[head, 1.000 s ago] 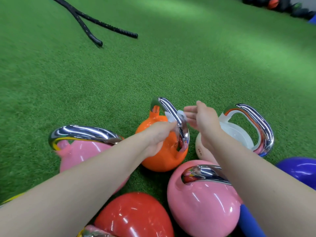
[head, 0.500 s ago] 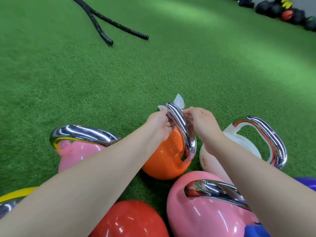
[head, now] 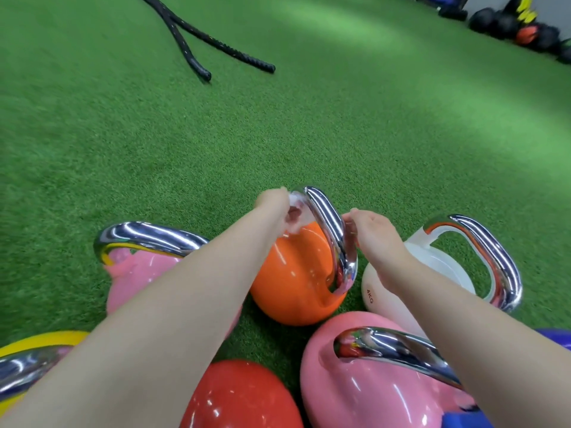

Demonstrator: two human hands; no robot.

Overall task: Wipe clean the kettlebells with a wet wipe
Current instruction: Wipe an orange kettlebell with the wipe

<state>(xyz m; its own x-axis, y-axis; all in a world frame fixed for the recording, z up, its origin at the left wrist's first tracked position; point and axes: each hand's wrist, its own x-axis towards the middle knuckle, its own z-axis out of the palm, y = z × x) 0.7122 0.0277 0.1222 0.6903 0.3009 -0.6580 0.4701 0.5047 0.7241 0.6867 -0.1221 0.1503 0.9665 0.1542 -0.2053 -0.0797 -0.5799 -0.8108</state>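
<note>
An orange kettlebell (head: 293,282) with a chrome handle (head: 330,230) stands on the green turf in the middle of a cluster. My left hand (head: 278,208) holds a white wet wipe (head: 298,208) against the top left side of that handle. My right hand (head: 370,233) touches the handle's right side with curled fingers. Around it stand a pink kettlebell (head: 136,273) on the left, a white 4 kg kettlebell (head: 432,267) on the right, another pink kettlebell (head: 364,381) in front, and a red kettlebell (head: 241,400) nearest me.
A yellow kettlebell (head: 37,341) shows at the lower left edge and a blue one (head: 556,338) at the right edge. Two black battle ropes (head: 197,41) lie on the turf far ahead. Dark balls (head: 506,23) are lined up at the far right.
The wipe, which stuck up over the handle's top, is now bunched in my left hand on the handle's left side. My right hand slid lower along the handle's right side.
</note>
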